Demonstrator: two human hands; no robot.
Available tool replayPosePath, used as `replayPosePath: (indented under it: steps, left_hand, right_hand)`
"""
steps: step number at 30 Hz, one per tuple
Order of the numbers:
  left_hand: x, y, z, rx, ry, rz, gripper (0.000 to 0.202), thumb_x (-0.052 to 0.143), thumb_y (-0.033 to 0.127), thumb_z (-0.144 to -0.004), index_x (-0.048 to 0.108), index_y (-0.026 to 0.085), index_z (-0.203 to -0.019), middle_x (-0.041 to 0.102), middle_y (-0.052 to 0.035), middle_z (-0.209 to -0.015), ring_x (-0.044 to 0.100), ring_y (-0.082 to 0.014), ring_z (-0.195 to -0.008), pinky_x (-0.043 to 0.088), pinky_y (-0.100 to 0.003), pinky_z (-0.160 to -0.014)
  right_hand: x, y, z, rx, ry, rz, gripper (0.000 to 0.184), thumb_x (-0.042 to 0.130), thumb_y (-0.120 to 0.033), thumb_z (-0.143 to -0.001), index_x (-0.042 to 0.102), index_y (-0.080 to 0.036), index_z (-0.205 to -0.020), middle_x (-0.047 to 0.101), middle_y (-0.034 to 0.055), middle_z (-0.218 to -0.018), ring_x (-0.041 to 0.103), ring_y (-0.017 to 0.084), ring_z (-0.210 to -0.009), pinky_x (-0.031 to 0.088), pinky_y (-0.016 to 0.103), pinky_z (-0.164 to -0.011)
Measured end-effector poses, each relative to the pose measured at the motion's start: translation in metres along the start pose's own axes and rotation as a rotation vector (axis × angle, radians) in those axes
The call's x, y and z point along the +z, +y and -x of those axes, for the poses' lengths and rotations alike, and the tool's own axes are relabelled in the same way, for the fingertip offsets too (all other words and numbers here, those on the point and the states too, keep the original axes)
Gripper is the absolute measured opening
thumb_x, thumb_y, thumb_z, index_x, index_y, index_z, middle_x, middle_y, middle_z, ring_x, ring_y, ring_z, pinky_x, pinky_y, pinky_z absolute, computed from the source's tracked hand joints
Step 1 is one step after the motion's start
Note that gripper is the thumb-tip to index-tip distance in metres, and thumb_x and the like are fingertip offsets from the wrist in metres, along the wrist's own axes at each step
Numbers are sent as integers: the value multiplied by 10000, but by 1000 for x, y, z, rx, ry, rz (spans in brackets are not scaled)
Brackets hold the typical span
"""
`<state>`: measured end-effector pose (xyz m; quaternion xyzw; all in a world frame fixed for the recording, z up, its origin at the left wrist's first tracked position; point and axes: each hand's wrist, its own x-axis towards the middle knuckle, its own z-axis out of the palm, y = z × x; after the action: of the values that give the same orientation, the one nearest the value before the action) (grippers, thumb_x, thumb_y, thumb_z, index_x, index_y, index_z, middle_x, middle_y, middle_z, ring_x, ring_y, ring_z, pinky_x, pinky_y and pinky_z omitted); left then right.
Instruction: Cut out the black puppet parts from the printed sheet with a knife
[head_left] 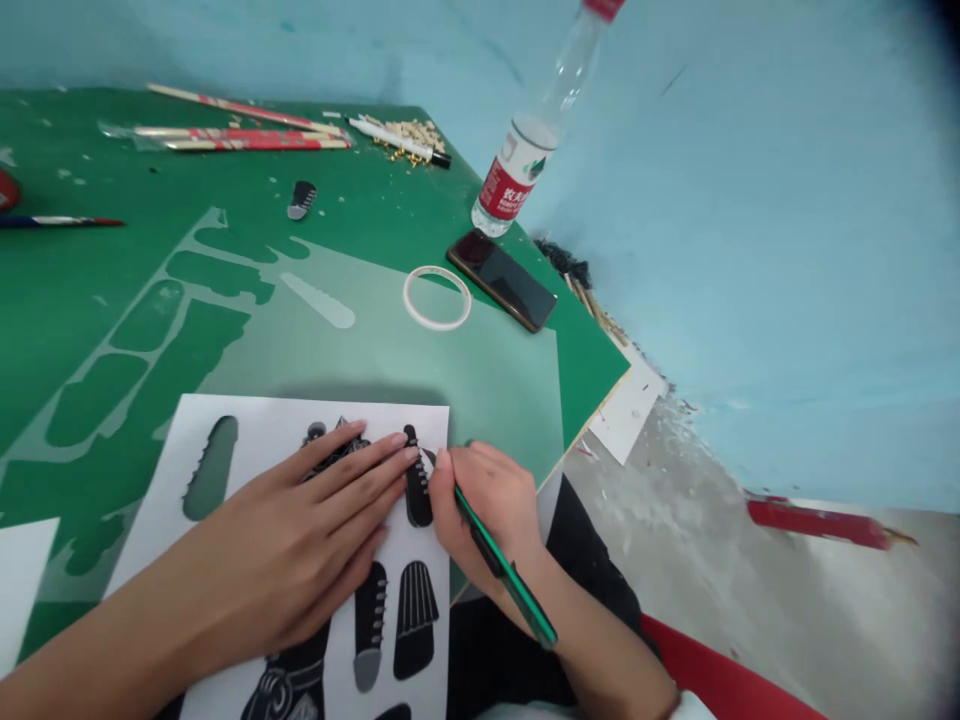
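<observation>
My left hand (300, 540) lies flat with its fingers stretched out on a white sheet of paper (259, 440) printed with black and grey shapes, partly covering them. Between the thumb and fingers of my right hand (491, 505) is a slim green-and-black craft knife (502, 565). Its tip meets the paper beside a narrow black printed shape (417, 490), close to my left fingertips. Near the sheet's upper left corner is a cut-out opening (212, 470) with a toothed edge. More black shapes (416, 620) show below my left hand.
Translucent film (502, 370) with cut-outs covers part of the green table (247, 185). Beyond lie a tape roll (437, 297), a phone (502, 280), a bottle (517, 160), a marker (401, 140), red-wrapped sticks (255, 138), a paintbrush (60, 221) and a small black cut-out (302, 199). A blue wall stands behind.
</observation>
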<state>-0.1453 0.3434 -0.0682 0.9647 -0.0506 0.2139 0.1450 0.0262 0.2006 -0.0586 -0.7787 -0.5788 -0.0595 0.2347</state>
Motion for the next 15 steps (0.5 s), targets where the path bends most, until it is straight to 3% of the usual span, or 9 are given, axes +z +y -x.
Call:
replayPosePath:
  steps: [3, 6, 9, 15]
  left_hand:
    - [0, 1, 2, 8, -38, -6, 432, 505, 287, -1056, 693, 81, -1385, 657, -149, -1538, 574, -311, -1491, 117, -490, -1421]
    - [1, 2, 5, 13, -103, -21, 476, 540, 311, -1036, 644, 98, -1448, 570, -150, -1629, 445, -340, -1589, 155, -564, -1421]
    - [1, 4, 5, -16, -110, -18, 450, 554, 292, -1025, 650, 144, -1439, 600, -100, -1613, 365, -311, -1637, 192, -556, -1427]
    - [2, 7, 7, -85, -144, 32, 390, 519, 303, -1057, 676, 245, -1409, 659, -19, -1552, 437, -261, -1602, 243, -523, -1429]
  right_hand:
    - [-3, -1, -1, 20, -29, -9, 433, 436, -163, -1078, 428, -248, -654, 527, -15, -564, 503, 144, -557, 359, 320, -613]
    - [-5, -1, -2, 21, -71, -11, 433, 430, -154, -1078, 427, -252, -656, 503, -14, -565, 499, 148, -564, 353, 337, -617]
    - [-8, -2, -3, 30, -100, -26, 421, 436, -135, -1065, 428, -256, -662, 495, -10, -564, 486, 159, -567, 341, 361, -600]
    - [-11, -2, -3, 40, -127, -71, 399, 458, -115, -1039, 440, -266, -671, 480, -4, -551, 442, 177, -555, 322, 385, -564]
